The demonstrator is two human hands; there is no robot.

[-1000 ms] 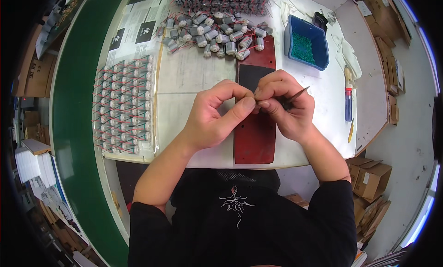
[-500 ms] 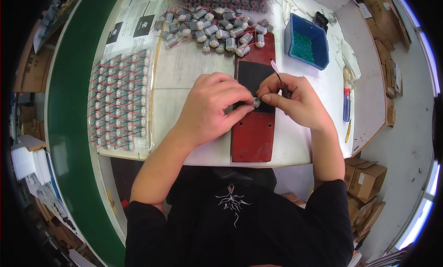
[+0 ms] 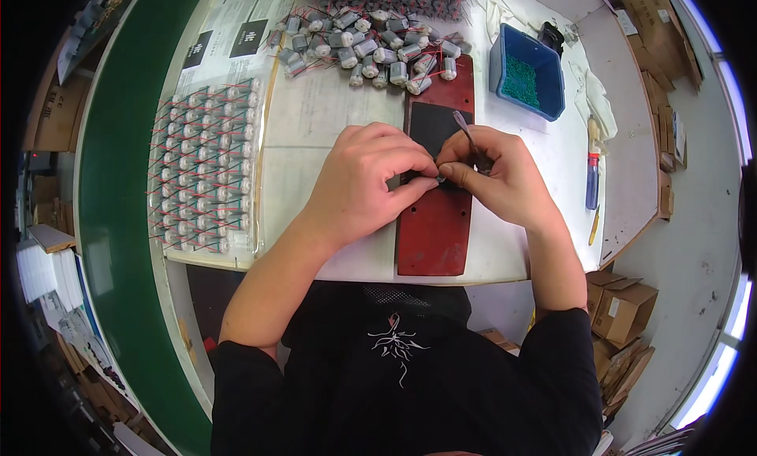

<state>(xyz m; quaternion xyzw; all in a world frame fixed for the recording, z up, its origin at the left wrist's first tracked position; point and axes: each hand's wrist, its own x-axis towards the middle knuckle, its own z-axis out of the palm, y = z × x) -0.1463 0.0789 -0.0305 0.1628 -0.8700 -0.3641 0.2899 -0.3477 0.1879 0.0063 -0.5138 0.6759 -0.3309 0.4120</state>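
Note:
Over the black pad (image 3: 424, 123) on the red board (image 3: 434, 239), both hands meet fingertip to fingertip. My left hand (image 3: 367, 176) is closed in a pinch on a small motor (image 3: 441, 179), which the fingers almost wholly hide. My right hand (image 3: 497, 172) has thumb and forefinger pinched right beside the motor. A slim tool (image 3: 464, 125) with a pale, flattened end is tucked in the right hand and points up and away. Its exact kind does not show. Whether the right fingertips also hold a wire or small part cannot be seen.
Loose grey motors with red wires (image 3: 371, 50) lie heaped beyond the board. At left stand rows of wired motors (image 3: 205, 168). A blue bin (image 3: 505, 77) of small green pieces sits at the far right, with a blue-and-red-handled screwdriver (image 3: 592, 180) nearer the right edge.
The fingertips have drawn closer together, covering the motor's white end that showed before. The tool in my right hand has tipped a little to the left. The view has shifted slightly.

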